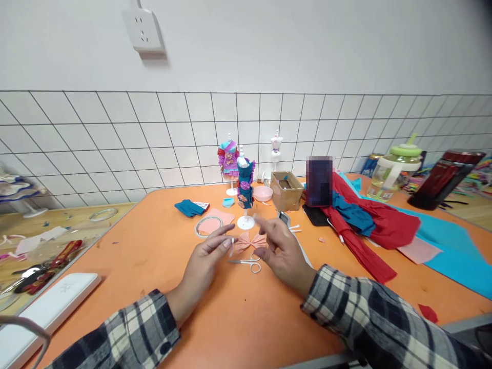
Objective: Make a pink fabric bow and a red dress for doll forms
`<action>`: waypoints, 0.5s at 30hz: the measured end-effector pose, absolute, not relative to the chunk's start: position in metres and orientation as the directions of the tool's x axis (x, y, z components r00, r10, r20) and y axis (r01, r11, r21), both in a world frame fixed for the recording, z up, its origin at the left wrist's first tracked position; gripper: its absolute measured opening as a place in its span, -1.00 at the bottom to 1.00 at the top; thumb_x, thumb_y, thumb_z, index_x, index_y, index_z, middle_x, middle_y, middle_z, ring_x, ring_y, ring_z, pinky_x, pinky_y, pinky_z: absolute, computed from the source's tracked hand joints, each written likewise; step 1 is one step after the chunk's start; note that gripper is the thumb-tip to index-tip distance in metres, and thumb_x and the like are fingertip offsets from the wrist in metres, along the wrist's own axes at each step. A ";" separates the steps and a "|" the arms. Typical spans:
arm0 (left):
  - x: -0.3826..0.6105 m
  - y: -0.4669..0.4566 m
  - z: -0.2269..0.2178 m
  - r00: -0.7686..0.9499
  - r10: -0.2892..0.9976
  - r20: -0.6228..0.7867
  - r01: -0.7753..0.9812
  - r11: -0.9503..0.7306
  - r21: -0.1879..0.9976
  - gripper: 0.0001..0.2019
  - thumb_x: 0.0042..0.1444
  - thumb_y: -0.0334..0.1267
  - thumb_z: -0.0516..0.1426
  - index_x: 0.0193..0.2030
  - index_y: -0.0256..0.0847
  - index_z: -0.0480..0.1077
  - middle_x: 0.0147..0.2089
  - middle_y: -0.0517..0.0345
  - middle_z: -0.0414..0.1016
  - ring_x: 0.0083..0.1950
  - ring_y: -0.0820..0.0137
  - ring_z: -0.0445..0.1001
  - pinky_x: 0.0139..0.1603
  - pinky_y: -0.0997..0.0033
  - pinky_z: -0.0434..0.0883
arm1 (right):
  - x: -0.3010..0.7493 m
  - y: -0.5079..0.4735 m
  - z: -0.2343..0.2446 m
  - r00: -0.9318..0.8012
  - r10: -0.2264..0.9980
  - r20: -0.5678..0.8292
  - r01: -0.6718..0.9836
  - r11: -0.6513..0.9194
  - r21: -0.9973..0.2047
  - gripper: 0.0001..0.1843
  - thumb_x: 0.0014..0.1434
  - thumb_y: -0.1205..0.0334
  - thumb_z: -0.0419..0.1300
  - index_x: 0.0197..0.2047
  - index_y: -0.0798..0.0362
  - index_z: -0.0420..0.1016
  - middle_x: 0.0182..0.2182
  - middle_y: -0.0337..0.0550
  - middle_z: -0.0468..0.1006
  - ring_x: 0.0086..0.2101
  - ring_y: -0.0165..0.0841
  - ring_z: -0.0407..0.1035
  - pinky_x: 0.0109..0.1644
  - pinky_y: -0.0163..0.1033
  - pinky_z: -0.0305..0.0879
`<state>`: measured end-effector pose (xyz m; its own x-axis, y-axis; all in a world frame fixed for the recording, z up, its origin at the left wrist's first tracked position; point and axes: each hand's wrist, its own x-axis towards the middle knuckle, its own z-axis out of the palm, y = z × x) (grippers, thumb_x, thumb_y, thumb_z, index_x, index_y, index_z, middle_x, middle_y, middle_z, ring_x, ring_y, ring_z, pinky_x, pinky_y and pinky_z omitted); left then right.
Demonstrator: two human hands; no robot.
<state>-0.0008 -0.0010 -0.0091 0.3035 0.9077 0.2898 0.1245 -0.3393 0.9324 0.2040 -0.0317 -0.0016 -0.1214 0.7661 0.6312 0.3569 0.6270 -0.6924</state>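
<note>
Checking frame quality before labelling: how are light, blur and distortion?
Head view: light looks fairly even, with a soft shadow under the wall socket; head view: the dark red bottle near the right edge leans outward and looks soft, probably lens stretch; head view: pixelation covers the dark upright device; head view: the scissors and pink bow are readable.

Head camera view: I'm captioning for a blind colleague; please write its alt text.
A left hand pinching a thin white strip and a right hand flank a peach bow over an orange table. Small scissors lie nearby; a teal-dressed miniature mannequin stands behind.
</note>
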 end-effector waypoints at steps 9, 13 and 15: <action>0.002 -0.016 -0.010 0.638 0.716 0.281 0.283 -0.559 0.780 -0.42 0.24 0.01 0.09 0.38 0.22 0.05 0.52 0.30 -0.48 0.50 0.03 -0.41 0.39 -0.16 -0.03 | 0.208 -0.014 -0.007 -0.206 0.968 0.142 -0.311 0.073 -0.948 0.17 0.05 0.12 0.37 0.44 -0.08 -0.39 -0.29 -0.21 0.59 -0.19 -0.30 0.49 0.03 -0.08 0.28; 0.004 -0.018 -0.013 0.654 0.685 0.321 0.377 -0.663 0.646 -0.38 0.30 -0.12 0.04 0.42 0.26 -0.13 0.52 0.24 -0.50 0.50 0.02 -0.39 0.37 -0.21 -0.04 | 0.207 -0.013 -0.008 -0.169 0.980 0.106 -0.297 0.052 -0.954 0.09 0.03 0.16 0.36 0.42 0.02 -0.27 -0.37 -0.26 0.57 -0.26 -0.34 0.48 0.01 -0.13 0.27; 0.005 -0.018 -0.015 0.625 0.684 0.376 0.463 -0.713 0.527 -0.35 0.30 -0.22 0.04 0.42 0.28 -0.19 0.52 0.21 -0.48 0.49 0.00 -0.37 0.37 -0.25 -0.05 | 0.214 -0.008 -0.006 -0.180 0.973 0.141 -0.223 0.099 -0.970 0.05 0.03 0.18 0.32 0.41 0.04 -0.25 -0.38 -0.28 0.54 -0.30 -0.36 0.45 -0.06 -0.17 0.28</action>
<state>0.0050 -0.0180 -0.0150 0.6251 0.6838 0.3763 0.4626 -0.7129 0.5270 0.2137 -0.0084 -0.0062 -0.1802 0.9735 0.1409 -0.2233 0.0990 -0.9697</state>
